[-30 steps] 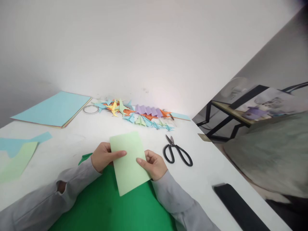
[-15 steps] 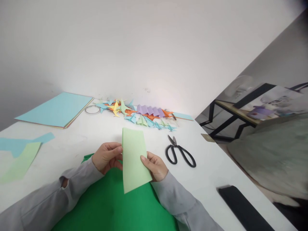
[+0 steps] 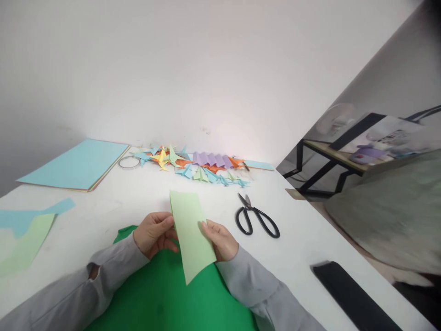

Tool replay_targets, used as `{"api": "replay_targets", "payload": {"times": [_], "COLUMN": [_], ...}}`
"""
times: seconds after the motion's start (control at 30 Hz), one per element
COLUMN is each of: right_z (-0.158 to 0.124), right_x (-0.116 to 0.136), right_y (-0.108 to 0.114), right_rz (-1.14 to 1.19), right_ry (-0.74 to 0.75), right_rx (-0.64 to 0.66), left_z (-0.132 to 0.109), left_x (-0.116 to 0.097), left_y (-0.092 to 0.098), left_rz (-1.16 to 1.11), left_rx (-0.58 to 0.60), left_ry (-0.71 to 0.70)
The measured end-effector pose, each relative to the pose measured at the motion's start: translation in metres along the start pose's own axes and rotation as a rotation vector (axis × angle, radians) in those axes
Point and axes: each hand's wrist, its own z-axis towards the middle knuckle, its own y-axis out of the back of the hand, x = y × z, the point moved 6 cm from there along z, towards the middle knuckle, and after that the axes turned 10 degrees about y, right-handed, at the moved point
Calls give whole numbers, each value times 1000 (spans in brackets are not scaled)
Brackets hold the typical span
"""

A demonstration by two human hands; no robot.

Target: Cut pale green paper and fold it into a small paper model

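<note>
A folded sheet of light green paper (image 3: 191,232) is held up over my green-covered lap at the table's near edge. My left hand (image 3: 158,233) pinches its left edge between thumb and fingers. On the other side, my right hand (image 3: 220,239) grips the right edge, thumb on the front and fingers behind. The paper leans slightly, its lower end hanging toward me. Black-handled scissors (image 3: 257,216) lie to the right of my right hand, blades a little apart and pointing away.
Against the wall sit folded paper cranes (image 3: 165,157) and a purple pleated strip (image 3: 212,160). A stack of blue sheets (image 3: 76,163) and a ring-shaped roll (image 3: 129,162) lie back left. Green scraps (image 3: 31,243) are at left, a black flat object (image 3: 351,294) at front right.
The green paper has tilted, its lower end swinging a little right. Both hands keep their hold on it. The whole view has shifted slightly.
</note>
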Motion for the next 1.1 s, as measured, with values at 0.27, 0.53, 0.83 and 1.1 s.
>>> {"api": "replay_targets", "payload": {"times": [0.27, 0.53, 0.83, 1.1], "right_z": [0, 1, 6, 9], "right_x": [-1, 1, 1, -1], "right_y": [-5, -6, 5, 18], "right_rz": [11, 29, 46, -150], "right_ry": [-22, -41, 41, 174], "right_rx": [62, 85, -55, -153], "left_z": [4, 2, -2, -8], "left_x": [7, 4, -14, -37], "left_y": [2, -2, 11, 25], "left_rz": [-37, -38, 130, 345], "left_rx": [-14, -116, -284, -383], "left_ry": [-69, -69, -74, -191]}}
